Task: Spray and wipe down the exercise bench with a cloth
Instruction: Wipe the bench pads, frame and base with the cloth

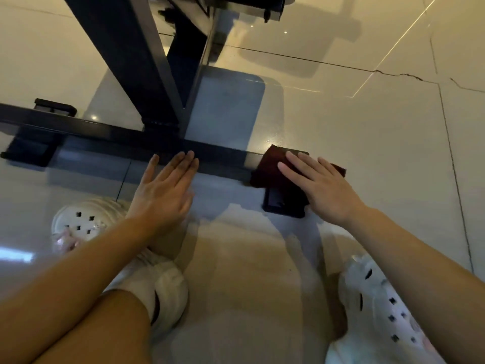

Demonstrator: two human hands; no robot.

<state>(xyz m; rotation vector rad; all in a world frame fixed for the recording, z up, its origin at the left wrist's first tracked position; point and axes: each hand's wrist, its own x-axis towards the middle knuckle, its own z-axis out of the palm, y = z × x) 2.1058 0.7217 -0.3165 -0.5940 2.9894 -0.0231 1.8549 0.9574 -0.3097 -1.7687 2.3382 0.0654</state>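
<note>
Right hand point(325, 187): fingers flat, pressing the dark red cloth point(270, 169) onto the right end of the bench's floor bar point(105, 130).
Left hand point(162, 190): fingers straight, tips touching the bar's middle.
Floor point(341, 114): glossy tile.

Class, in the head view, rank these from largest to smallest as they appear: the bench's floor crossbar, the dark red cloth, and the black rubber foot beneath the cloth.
1. floor crossbar
2. dark red cloth
3. black rubber foot

The right hand hides part of cloth and foot, so that order is unsure.

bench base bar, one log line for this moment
right hand flat on dark cloth at bar end | left hand open, fingertips at bar
</note>
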